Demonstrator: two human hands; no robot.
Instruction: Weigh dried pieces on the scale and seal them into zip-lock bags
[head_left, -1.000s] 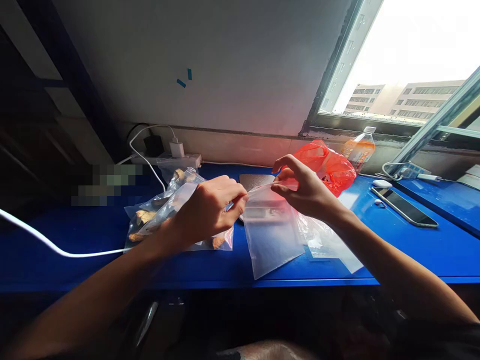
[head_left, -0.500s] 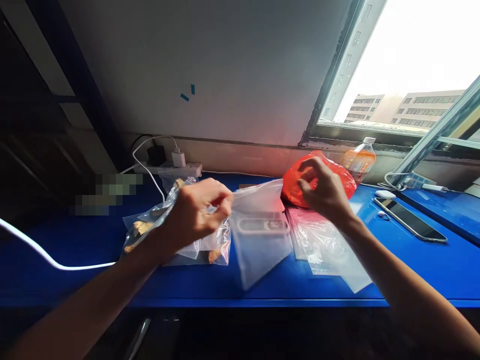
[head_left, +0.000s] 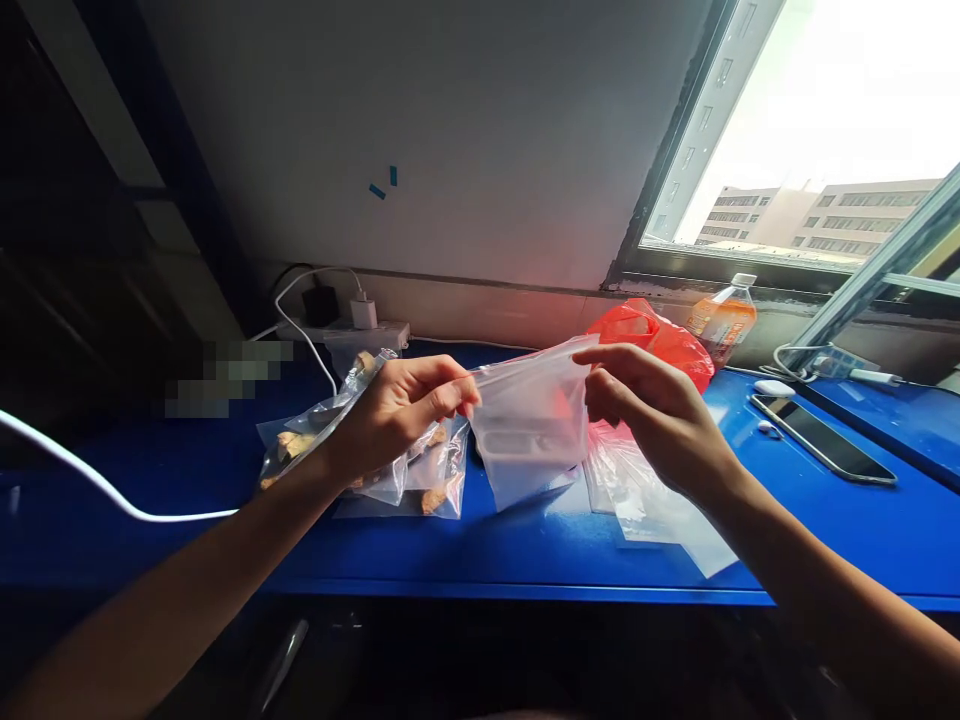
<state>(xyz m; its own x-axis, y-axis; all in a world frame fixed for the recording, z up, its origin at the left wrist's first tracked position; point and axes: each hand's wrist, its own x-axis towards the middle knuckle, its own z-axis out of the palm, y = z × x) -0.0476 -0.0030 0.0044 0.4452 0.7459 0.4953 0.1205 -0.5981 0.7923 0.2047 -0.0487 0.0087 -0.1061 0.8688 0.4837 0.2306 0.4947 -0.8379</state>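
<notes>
A clear plastic bag (head_left: 525,400) hangs stretched between my hands, above the blue table. My left hand (head_left: 409,405) is closed in a pinch on its upper left corner. At the bag's right edge, my right hand (head_left: 649,405) has its index finger stretched along the top corner and its other fingers curled against the plastic. A long rounded object (head_left: 525,440) shows faintly through the bag; I cannot make out what it is. Left of the bag, partly behind my left hand, lie clear bags with brown, chunky pieces (head_left: 435,498) inside.
Flat clear bags (head_left: 652,515) lie under my right wrist, with a red plastic bag (head_left: 660,335) behind them. Beyond stands a drink bottle (head_left: 724,320). A phone (head_left: 825,440) and an earbud case (head_left: 774,388) are at right. A white cable (head_left: 112,490) crosses the left side.
My right hand has come down from in front of the red bag to the clear bag's right edge. The clear bag has been lifted and spread, its lower edge now higher.
</notes>
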